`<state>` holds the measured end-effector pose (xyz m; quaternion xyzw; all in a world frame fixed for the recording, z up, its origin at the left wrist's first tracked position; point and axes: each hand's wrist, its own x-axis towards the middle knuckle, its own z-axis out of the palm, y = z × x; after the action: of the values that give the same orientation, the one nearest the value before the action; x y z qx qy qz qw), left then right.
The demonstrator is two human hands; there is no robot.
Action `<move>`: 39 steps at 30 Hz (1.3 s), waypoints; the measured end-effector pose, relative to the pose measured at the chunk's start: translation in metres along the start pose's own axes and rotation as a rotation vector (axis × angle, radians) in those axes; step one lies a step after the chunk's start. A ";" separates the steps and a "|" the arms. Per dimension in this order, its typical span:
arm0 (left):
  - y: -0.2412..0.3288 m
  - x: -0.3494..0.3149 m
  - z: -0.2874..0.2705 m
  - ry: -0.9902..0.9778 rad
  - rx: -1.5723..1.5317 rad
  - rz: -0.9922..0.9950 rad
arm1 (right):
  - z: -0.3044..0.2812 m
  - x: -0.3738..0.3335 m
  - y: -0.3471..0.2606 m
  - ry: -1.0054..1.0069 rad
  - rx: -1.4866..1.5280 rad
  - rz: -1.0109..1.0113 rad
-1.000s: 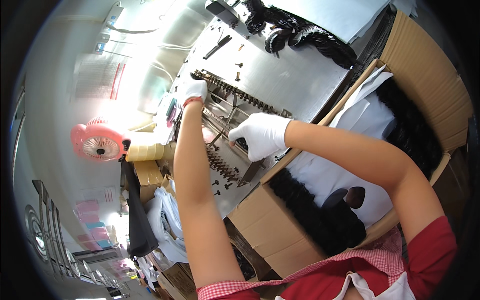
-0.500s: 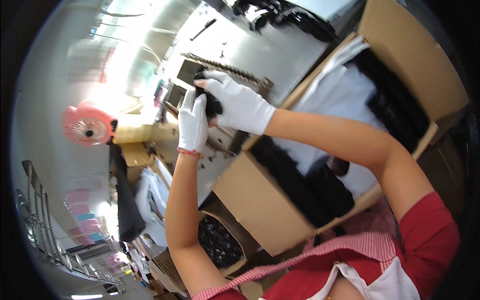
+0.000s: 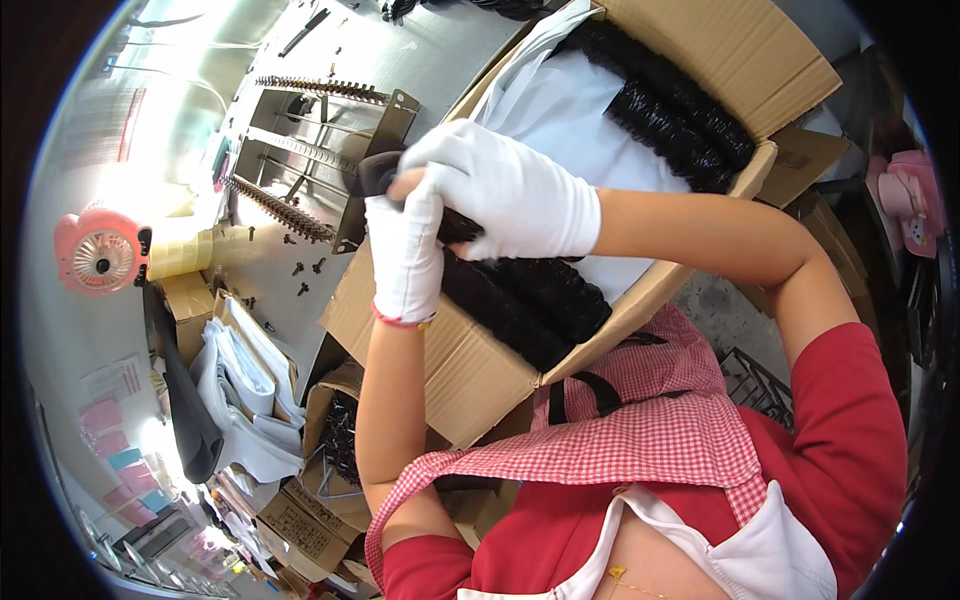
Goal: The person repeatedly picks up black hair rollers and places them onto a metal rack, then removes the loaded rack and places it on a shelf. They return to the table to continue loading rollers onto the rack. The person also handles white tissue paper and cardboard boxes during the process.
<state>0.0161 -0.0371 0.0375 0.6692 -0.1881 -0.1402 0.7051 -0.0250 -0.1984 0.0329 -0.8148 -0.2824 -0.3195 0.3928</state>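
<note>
My left hand (image 3: 408,250) and my right hand (image 3: 505,190), both in white gloves with bare fingertips, are closed together around a black part (image 3: 376,175). The gloves cover most of it, so its exact kind cannot be told; a dark rounded end shows at the left. Both hands are above the gap between a metal frame (image 3: 385,125) and an open cardboard box (image 3: 440,375). Inside the box, rows of shiny black parts (image 3: 655,135) lie against white sheets (image 3: 580,110). More black parts (image 3: 530,305) fill its near side, just below my right hand.
Loose dark screws (image 3: 303,268) are scattered on the metal table (image 3: 440,60). A pink fan (image 3: 100,255) and yellow tape rolls (image 3: 182,254) stand at the left. Folded white sheets (image 3: 245,370) and a carton of small black pieces (image 3: 340,435) are nearer me.
My hands, still around the black part, have moved off the metal frame toward the box, leaving the frame in fuller view. The whole view has shifted too.
</note>
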 end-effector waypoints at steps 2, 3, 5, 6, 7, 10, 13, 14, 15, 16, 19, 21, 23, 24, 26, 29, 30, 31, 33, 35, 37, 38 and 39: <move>-0.005 0.001 0.011 0.002 -0.018 -0.135 | -0.004 -0.021 -0.005 -0.059 -0.012 0.040; -0.008 0.003 0.017 -0.030 0.130 -0.033 | -0.003 -0.030 -0.007 -0.086 0.026 0.106; -0.010 0.007 0.022 -0.077 0.320 0.017 | -0.006 -0.043 -0.007 -0.093 0.137 0.183; -0.010 0.010 0.023 -0.134 0.349 -0.016 | -0.008 -0.047 -0.005 -0.089 0.193 0.229; -0.008 0.012 0.022 -0.137 0.280 -0.239 | -0.013 -0.052 -0.004 -0.114 0.250 0.236; 0.000 0.015 0.021 -0.338 0.421 -0.112 | -0.030 -0.060 0.000 -0.149 0.328 0.328; 0.007 0.005 0.031 -0.337 -0.190 -0.521 | -0.040 -0.061 -0.002 -0.062 0.220 0.422; 0.007 -0.002 0.038 -0.268 -0.378 -0.673 | -0.041 -0.059 -0.004 -0.057 0.190 0.394; 0.006 -0.008 0.045 -0.372 -0.507 -0.647 | -0.041 -0.058 -0.007 -0.053 0.161 0.368; 0.004 -0.013 0.050 -0.387 -0.561 -0.713 | -0.042 -0.056 -0.008 -0.031 0.142 0.346; 0.000 -0.019 0.050 -0.246 -0.461 -0.629 | -0.048 -0.051 -0.008 -0.157 0.076 0.251; 0.000 -0.012 0.035 -0.269 -0.431 -0.596 | -0.059 -0.054 0.000 -0.185 0.227 0.397; 0.002 -0.004 0.018 -0.313 -0.171 -0.585 | -0.070 -0.061 0.013 -0.253 0.126 0.442; 0.002 0.001 0.013 -0.307 -0.013 -0.613 | -0.073 -0.066 0.019 -0.359 0.122 0.585; 0.002 0.009 0.009 -0.384 0.282 -0.562 | -0.064 -0.077 0.026 -0.617 -0.038 0.475; 0.000 0.019 0.014 -0.569 0.682 -0.571 | -0.040 -0.087 0.031 -0.821 -0.135 0.460; -0.002 0.021 0.018 -0.642 0.766 -0.550 | -0.033 -0.087 0.031 -0.857 -0.134 0.473; -0.004 0.022 0.020 -0.688 0.810 -0.482 | -0.030 -0.086 0.032 -0.877 -0.080 0.513; -0.009 0.026 0.021 -0.787 0.899 -0.462 | -0.032 -0.080 0.034 -0.933 -0.038 0.545; -0.015 0.030 0.019 -0.757 0.826 -0.565 | -0.044 -0.072 0.039 -0.973 0.007 0.646; -0.020 0.031 0.015 -0.732 0.777 -0.556 | -0.059 -0.062 0.047 -0.984 0.084 0.800; -0.022 0.030 0.014 -0.717 0.758 -0.488 | -0.065 -0.060 0.050 -0.855 0.100 0.855; -0.024 0.028 0.013 -0.703 0.738 -0.420 | -0.064 -0.058 0.054 -0.749 0.163 0.954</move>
<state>0.0364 -0.0625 0.0164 0.8080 -0.3114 -0.4177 0.2751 -0.0426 -0.2922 -0.0037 -0.8758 -0.0287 0.2225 0.4275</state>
